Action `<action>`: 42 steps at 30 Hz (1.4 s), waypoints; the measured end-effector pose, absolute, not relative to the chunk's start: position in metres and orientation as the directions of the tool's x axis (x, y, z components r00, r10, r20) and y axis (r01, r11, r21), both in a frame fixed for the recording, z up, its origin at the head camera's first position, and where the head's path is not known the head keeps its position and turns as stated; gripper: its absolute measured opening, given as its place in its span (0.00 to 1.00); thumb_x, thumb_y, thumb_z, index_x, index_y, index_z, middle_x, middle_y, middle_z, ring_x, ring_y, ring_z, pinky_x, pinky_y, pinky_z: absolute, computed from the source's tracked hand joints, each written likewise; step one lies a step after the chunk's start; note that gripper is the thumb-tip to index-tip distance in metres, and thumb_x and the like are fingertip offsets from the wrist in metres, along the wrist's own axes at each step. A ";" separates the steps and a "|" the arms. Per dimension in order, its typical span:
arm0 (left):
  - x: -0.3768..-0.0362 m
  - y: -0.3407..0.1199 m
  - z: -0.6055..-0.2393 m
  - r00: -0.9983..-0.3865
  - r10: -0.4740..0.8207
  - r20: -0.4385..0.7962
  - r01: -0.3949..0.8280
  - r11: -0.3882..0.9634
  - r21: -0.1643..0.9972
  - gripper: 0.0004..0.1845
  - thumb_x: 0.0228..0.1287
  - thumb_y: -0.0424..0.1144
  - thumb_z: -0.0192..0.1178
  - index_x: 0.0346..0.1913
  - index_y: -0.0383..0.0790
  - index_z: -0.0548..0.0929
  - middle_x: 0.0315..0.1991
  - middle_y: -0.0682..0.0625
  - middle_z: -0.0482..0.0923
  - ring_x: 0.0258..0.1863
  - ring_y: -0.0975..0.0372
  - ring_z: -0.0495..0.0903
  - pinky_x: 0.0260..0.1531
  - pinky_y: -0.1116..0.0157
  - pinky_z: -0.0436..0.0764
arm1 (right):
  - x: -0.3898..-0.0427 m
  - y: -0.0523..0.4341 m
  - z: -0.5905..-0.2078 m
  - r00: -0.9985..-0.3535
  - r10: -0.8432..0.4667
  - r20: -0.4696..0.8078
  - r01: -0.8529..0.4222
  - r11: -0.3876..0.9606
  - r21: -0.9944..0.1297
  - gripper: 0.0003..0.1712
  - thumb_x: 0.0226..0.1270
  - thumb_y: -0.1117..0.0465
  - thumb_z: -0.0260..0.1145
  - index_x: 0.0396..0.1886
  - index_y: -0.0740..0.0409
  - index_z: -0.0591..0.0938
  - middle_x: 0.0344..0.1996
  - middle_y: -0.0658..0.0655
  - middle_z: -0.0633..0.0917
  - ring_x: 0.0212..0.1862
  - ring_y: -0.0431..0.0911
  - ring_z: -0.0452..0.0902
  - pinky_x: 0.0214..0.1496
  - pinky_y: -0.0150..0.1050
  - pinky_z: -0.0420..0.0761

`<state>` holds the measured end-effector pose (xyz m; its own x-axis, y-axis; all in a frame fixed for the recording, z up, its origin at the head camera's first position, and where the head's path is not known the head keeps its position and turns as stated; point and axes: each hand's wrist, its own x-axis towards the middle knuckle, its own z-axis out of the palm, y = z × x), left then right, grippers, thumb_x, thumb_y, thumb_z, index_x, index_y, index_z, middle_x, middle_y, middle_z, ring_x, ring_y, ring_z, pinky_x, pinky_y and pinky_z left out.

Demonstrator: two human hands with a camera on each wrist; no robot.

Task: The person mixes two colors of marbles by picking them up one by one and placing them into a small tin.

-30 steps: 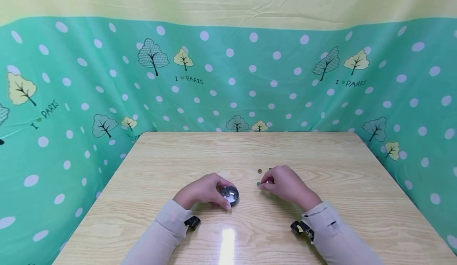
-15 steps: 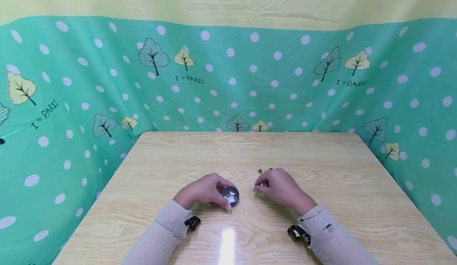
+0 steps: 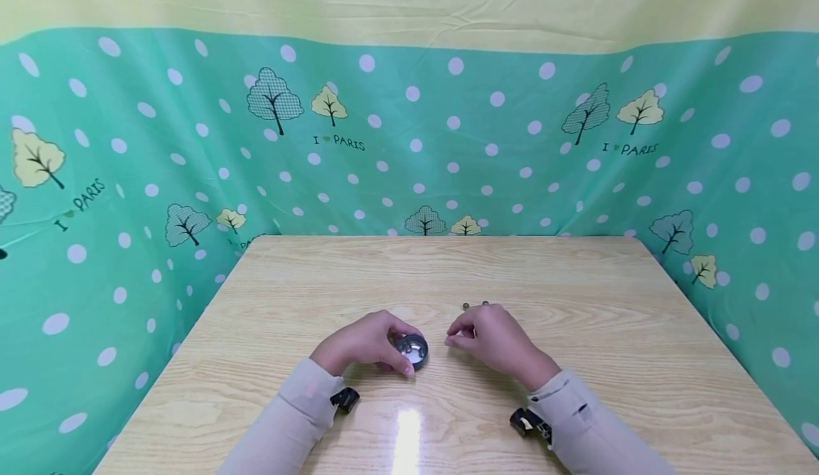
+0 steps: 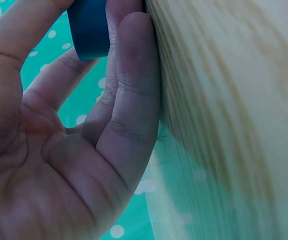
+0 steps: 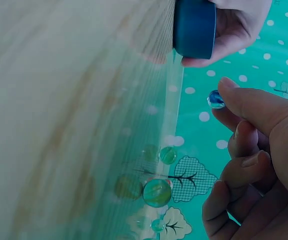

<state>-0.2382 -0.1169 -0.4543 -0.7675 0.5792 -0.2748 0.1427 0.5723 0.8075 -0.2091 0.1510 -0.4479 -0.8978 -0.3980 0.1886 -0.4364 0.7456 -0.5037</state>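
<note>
In the head view, the left hand (image 3: 366, 343) curls around a small round tin (image 3: 412, 349) standing on the wooden tabletop (image 3: 576, 361), its shiny inside facing up. The right hand (image 3: 489, 333) hovers just right of the tin, fingertips pinched together. Two tiny marbles (image 3: 475, 305) lie on the tabletop just behind that hand.

In the left wrist view, the left hand (image 4: 59, 150) shows its palm, fingers wrapped on the blue wall of the tin (image 4: 88, 27), little finger against the tabletop (image 4: 234, 100).

In the right wrist view, the right hand (image 5: 256, 160) has its grip closed on a blue glass marble (image 5: 215, 99), pinched at the fingertips near the tin (image 5: 194, 27). Green marbles (image 5: 157, 192) rest on the tabletop (image 5: 59, 100).
</note>
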 end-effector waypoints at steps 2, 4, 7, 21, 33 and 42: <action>-0.238 -0.117 -0.454 -0.766 0.581 -0.273 0.145 0.571 0.808 0.29 0.45 0.41 0.85 0.55 0.54 0.89 0.44 0.52 0.87 0.34 0.59 0.84 0.31 0.60 0.86 | -0.208 0.150 -0.448 -0.897 -0.402 0.183 -0.436 0.742 -0.509 0.02 0.63 0.52 0.78 0.34 0.41 0.93 0.20 0.35 0.79 0.25 0.34 0.71 0.27 0.30 0.73; -0.238 -0.117 -0.455 -0.763 0.586 -0.273 0.144 0.566 0.812 0.29 0.45 0.41 0.85 0.54 0.54 0.90 0.43 0.52 0.88 0.35 0.59 0.84 0.31 0.60 0.86 | -0.208 0.150 -0.449 -0.896 -0.406 0.180 -0.438 0.737 -0.515 0.02 0.62 0.51 0.79 0.34 0.40 0.93 0.20 0.35 0.78 0.24 0.34 0.70 0.26 0.30 0.72; -0.237 -0.116 -0.456 -0.759 0.591 -0.273 0.140 0.558 0.818 0.28 0.45 0.40 0.85 0.54 0.54 0.90 0.43 0.52 0.88 0.35 0.59 0.84 0.30 0.60 0.86 | -0.208 0.148 -0.449 -0.886 -0.423 0.189 -0.456 0.723 -0.520 0.03 0.63 0.51 0.79 0.35 0.40 0.93 0.19 0.35 0.78 0.24 0.33 0.70 0.26 0.30 0.72; -0.236 -0.114 -0.452 -0.750 0.609 -0.258 0.184 0.567 0.803 0.29 0.46 0.42 0.85 0.55 0.54 0.90 0.43 0.51 0.87 0.34 0.60 0.82 0.29 0.61 0.84 | -0.205 0.139 -0.448 -0.851 -0.473 0.230 -0.514 0.657 -0.551 0.04 0.62 0.52 0.79 0.37 0.41 0.94 0.20 0.35 0.79 0.24 0.33 0.69 0.25 0.30 0.71; -0.237 -0.116 -0.453 -0.746 0.610 -0.266 0.185 0.574 0.798 0.30 0.48 0.42 0.84 0.58 0.57 0.88 0.41 0.51 0.87 0.32 0.61 0.81 0.29 0.62 0.83 | -0.201 0.125 -0.448 -0.828 -0.509 0.236 -0.538 0.599 -0.593 0.07 0.63 0.55 0.79 0.41 0.44 0.94 0.27 0.36 0.85 0.24 0.33 0.71 0.24 0.30 0.73; -0.237 -0.114 -0.453 -0.745 0.616 -0.255 0.203 0.574 0.793 0.31 0.47 0.42 0.84 0.58 0.57 0.88 0.41 0.52 0.86 0.29 0.62 0.81 0.27 0.63 0.83 | -0.200 0.126 -0.446 -0.831 -0.498 0.249 -0.540 0.613 -0.577 0.06 0.63 0.56 0.78 0.40 0.45 0.94 0.27 0.36 0.85 0.23 0.33 0.71 0.24 0.29 0.73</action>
<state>-0.2368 -0.1144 -0.4527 -0.7449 0.6164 -0.2553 0.2034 0.5743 0.7929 -0.2001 0.1265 -0.4462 -0.8308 -0.4979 0.2487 -0.5399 0.6125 -0.5774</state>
